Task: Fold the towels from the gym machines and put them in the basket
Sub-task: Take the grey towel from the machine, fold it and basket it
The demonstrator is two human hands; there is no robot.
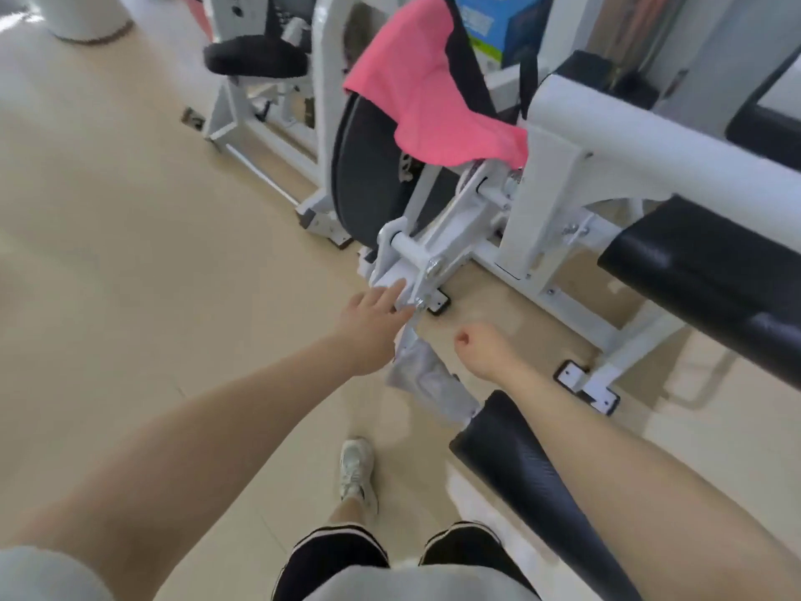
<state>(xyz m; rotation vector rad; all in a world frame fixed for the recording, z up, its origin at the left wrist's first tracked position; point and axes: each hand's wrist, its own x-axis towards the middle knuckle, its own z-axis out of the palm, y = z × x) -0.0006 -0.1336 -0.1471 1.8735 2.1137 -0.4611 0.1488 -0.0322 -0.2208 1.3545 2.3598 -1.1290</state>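
A grey towel [422, 377] hangs between a black roller pad [516, 466] and the white lever of a gym machine [416, 271]. My left hand [372, 318] reaches with straight fingers to the towel's upper end by that lever. Whether it touches the cloth is unclear. My right hand [479, 347] hovers just right of the grey towel, curled into a fist with nothing seen in it. A pink towel [427, 86] is draped over the machine's upper part, further back. No basket is in view.
White machine frames with black pads [711, 275] fill the right and back. A black seat [255, 58] stands at the back left. Beige floor [130, 253] spreads to the left. My foot in a white shoe [357, 470] stands below the hands.
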